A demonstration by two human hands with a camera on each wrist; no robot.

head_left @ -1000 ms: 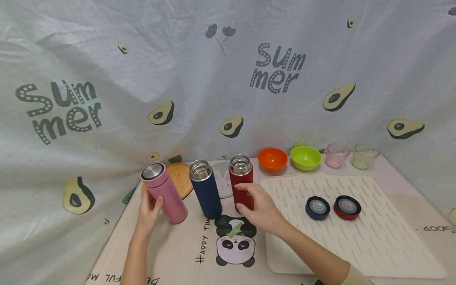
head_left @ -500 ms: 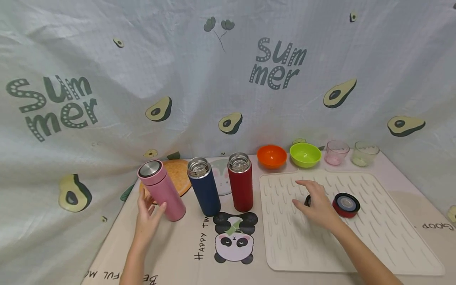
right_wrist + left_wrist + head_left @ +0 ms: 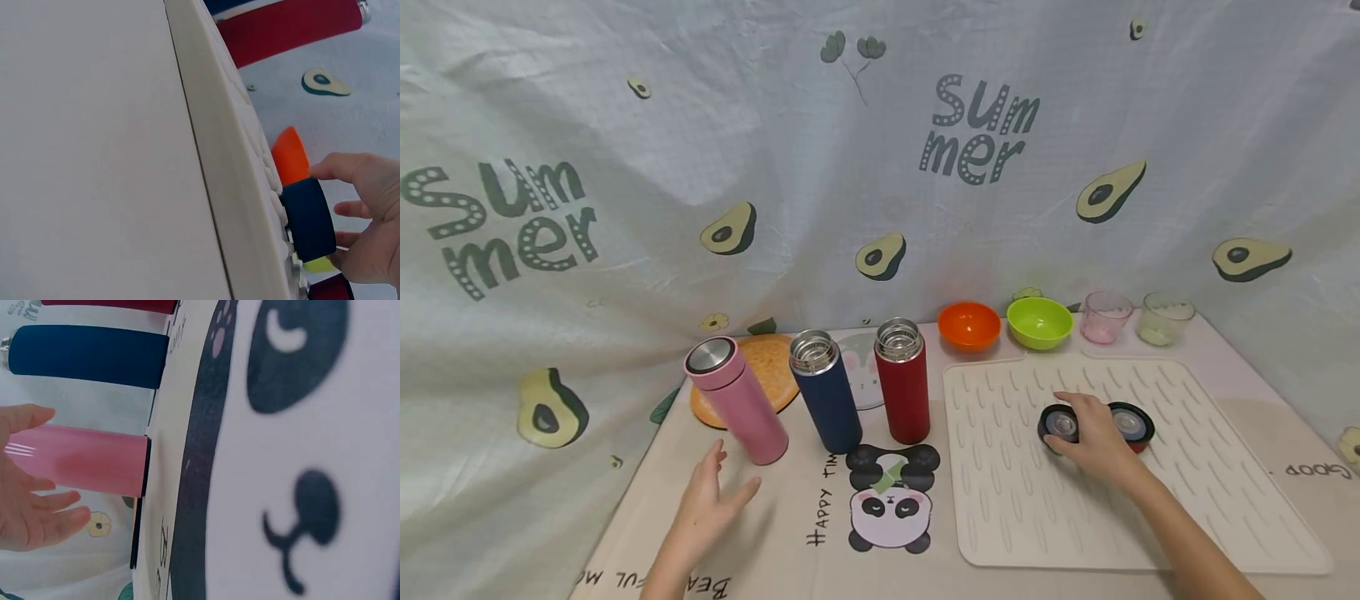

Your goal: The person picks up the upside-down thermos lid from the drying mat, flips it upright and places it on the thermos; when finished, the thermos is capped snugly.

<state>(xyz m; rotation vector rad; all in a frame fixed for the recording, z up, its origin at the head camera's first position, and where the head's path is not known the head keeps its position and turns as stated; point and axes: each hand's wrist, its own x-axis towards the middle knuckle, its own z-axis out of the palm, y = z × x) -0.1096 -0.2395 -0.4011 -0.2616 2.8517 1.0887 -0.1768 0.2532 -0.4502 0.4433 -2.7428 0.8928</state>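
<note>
My right hand (image 3: 1097, 437) spans the blue bottle lid (image 3: 1061, 424), which lies inside-up on the cream ridged mat (image 3: 1022, 517). In the right wrist view, thumb and fingers sit at opposite edges of that lid (image 3: 309, 220). Just right of the hand is the red lid (image 3: 1131, 425), partly hidden. My left hand (image 3: 703, 504) has its fingers spread in front of the pink thermos bottle (image 3: 745, 404), apart from it and holding nothing. The pink bottle is capped. Beside it stand a blue thermos bottle (image 3: 827, 396) and a red one (image 3: 904, 387), both with uncovered steel mouths.
Along the back stand an orange bowl (image 3: 969, 329), a lime green bowl (image 3: 1040, 325), a pinkish glass (image 3: 1105, 318) and a greenish glass (image 3: 1163, 320). A printed curtain (image 3: 790, 150) hangs behind the table. The tablecloth carries a panda print (image 3: 891, 508).
My right hand has moved right from the red bottle to the blue lid and taken hold of it. My left hand has let go of the pink bottle and drawn back toward me.
</note>
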